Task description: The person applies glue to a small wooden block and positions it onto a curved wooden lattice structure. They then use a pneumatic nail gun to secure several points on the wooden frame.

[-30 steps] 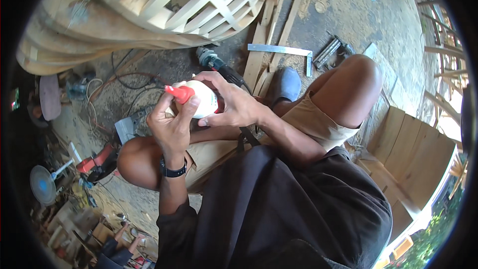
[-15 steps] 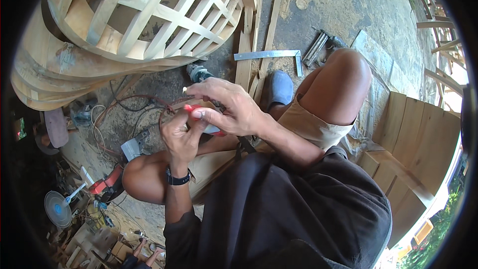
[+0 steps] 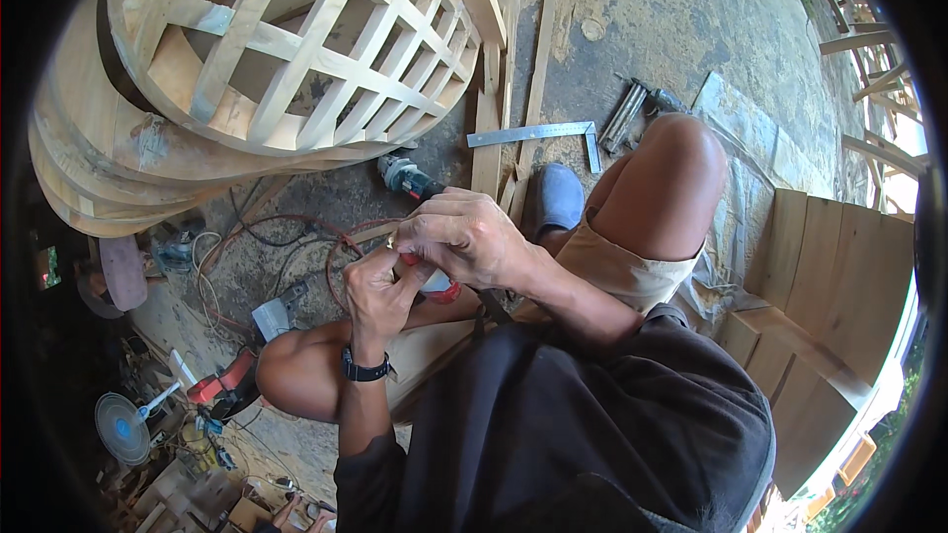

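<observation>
My two hands meet in front of me, above my bent left leg. Both are closed on a small red-and-white object (image 3: pixel 442 288), mostly hidden by the fingers, so its kind is unclear. My left hand (image 3: pixel 380 291), with a dark watch on its wrist, grips it from the left. The fingers of my right hand (image 3: pixel 462 237) curl over its top, where a bit of red shows. A small pale tip (image 3: pixel 391 242) shows at the fingertips; I cannot tell what it is. Just beyond my right hand lies a teal-and-black power tool (image 3: pixel 407 178) on the floor.
A curved wooden lattice frame (image 3: pixel 326 49) stands at upper left. A metal square (image 3: pixel 528 133) and a nail gun (image 3: pixel 627 114) lie ahead, near my blue shoe (image 3: pixel 560 199). Cords and hoses (image 3: pixel 286 222) cross the floor. Joined wooden boards (image 3: pixel 820 286) are at right, a fan (image 3: pixel 125 427) at lower left.
My right fingers have come down from a raised position and closed over the object's red end. Both hands have moved slightly to the right and toward me. The whole view has shifted a little.
</observation>
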`<move>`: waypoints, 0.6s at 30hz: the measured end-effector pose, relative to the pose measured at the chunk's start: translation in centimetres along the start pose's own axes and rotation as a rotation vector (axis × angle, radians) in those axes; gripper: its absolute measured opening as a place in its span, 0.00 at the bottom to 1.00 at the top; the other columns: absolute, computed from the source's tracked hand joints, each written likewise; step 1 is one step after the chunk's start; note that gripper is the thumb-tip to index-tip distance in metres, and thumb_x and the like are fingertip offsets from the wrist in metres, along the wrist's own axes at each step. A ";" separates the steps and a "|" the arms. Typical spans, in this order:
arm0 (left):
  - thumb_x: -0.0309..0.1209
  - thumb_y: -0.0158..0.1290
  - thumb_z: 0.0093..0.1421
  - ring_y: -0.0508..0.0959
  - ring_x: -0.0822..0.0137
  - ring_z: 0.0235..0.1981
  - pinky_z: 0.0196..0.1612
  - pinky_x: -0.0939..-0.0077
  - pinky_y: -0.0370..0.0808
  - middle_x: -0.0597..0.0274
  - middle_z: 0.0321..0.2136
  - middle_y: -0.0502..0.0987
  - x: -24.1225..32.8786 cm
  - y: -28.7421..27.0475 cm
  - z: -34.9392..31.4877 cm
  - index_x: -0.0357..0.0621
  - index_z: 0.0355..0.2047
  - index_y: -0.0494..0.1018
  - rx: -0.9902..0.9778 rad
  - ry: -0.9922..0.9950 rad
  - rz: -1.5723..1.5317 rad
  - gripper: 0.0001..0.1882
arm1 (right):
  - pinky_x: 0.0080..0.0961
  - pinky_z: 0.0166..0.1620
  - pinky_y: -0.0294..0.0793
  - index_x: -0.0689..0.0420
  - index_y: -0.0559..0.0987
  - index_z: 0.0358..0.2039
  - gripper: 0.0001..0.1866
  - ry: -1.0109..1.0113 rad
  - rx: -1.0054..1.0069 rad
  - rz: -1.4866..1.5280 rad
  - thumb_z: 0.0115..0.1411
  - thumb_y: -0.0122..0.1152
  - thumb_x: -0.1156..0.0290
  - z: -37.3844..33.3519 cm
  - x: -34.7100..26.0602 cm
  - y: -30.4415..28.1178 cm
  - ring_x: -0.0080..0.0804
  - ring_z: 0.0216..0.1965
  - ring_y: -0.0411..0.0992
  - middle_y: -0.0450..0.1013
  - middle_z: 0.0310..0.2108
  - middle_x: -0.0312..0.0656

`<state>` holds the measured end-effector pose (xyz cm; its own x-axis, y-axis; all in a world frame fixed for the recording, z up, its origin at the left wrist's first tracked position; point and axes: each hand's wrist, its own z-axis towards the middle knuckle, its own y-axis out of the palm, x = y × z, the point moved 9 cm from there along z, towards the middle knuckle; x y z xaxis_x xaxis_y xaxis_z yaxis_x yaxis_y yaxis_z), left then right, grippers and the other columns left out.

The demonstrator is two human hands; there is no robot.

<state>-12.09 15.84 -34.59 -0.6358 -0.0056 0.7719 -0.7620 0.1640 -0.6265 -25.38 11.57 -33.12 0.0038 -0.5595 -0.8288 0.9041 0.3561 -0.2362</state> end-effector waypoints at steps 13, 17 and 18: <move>0.34 0.65 0.60 0.85 0.60 0.31 0.36 0.67 0.78 0.52 0.31 0.83 1.0 0.8 0.3 0.37 0.38 0.81 -0.084 0.057 0.022 0.12 | 0.34 0.38 0.75 0.58 0.76 0.39 0.06 0.196 -0.099 0.202 0.63 0.64 0.74 1.6 1.1 -2.8 0.38 0.33 0.78 0.77 0.30 0.40; 0.32 0.65 0.59 0.85 0.61 0.32 0.38 0.69 0.79 0.51 0.32 0.84 1.1 0.9 0.4 0.34 0.40 0.81 -0.067 0.039 -0.069 0.13 | 0.19 0.35 0.74 0.61 0.77 0.40 0.07 0.504 0.783 0.177 0.69 0.54 0.72 3.9 12.6 -14.4 0.22 0.30 0.76 0.80 0.33 0.42; 0.32 0.65 0.59 0.85 0.61 0.32 0.38 0.69 0.79 0.51 0.32 0.84 1.3 1.0 0.6 0.34 0.40 0.81 -0.079 0.041 -0.076 0.14 | 0.20 0.34 0.74 0.63 0.78 0.44 0.10 0.503 0.893 0.108 0.69 0.55 0.70 4.7 14.2 -17.2 0.24 0.31 0.77 0.81 0.35 0.43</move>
<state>-13.75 15.41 -34.30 -0.5700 0.0195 0.8214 -0.7945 0.2416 -0.5571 -38.88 -6.00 -38.41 0.1105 -0.1063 -0.9882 0.8980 -0.4153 0.1451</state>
